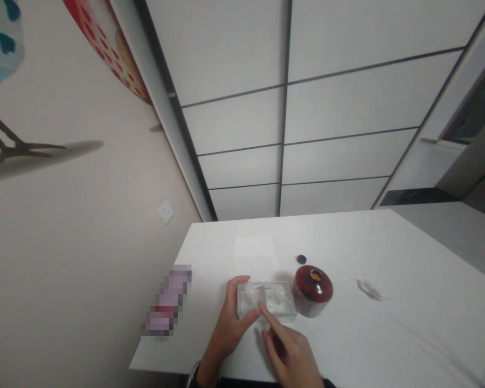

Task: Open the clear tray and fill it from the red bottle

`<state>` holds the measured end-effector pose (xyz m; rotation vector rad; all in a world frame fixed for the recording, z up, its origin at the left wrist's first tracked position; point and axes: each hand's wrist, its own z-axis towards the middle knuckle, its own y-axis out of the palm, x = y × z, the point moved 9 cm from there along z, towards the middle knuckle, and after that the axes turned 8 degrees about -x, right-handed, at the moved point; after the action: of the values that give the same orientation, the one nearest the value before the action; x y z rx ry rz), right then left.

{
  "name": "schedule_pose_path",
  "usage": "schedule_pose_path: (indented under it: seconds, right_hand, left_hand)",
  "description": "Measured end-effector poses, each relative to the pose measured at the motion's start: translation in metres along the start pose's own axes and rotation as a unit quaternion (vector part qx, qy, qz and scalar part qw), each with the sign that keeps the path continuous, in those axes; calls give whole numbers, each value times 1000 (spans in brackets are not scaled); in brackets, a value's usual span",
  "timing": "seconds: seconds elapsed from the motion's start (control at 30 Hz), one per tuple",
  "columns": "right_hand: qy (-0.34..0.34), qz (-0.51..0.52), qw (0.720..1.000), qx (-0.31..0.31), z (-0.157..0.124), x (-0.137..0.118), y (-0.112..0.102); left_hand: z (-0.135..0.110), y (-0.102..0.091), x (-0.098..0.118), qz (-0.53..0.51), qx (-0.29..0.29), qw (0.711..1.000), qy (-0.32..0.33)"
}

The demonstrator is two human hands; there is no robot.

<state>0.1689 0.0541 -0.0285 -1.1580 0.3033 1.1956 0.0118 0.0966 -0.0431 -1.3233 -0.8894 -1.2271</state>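
A transparent two-compartment plastic case lies on the white table, with a round white object in its left compartment and another in its right. My left hand grips the case's left end, fingers around its edge. My right hand sits in front of the case, its extended index finger touching the front near the middle. A dark red glossy round jar with an orange centre stands just right of the case, and a small black lid lies behind it.
A translucent sheet lies behind the case. Crumpled transparent wrap sits to the right. A pixelated object lies at the table's left edge, beside a wall with a wall socket. The table's front edge runs close to my hands.
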Motion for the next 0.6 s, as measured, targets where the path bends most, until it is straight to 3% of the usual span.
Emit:
schedule_pose_path:
  seconds: [0.1, 0.23, 0.4, 0.6]
  right_hand:
    - [-5, 0, 1000, -12, 1, 0, 3]
    - [-4, -5, 1000, -14, 0, 0, 4]
    - [2, -1, 1000, -19, 1, -2, 4]
    - [4, 13, 1000, -18, 3, -4, 0]
  left_hand:
    - [0, -3, 9, 42, -2, 999, 26]
    - [0, -14, 17, 97, 46, 994, 17]
    - [-4, -29, 26, 83, 110, 990, 7]
    - [-5, -30, 39, 44, 105, 993, 8]
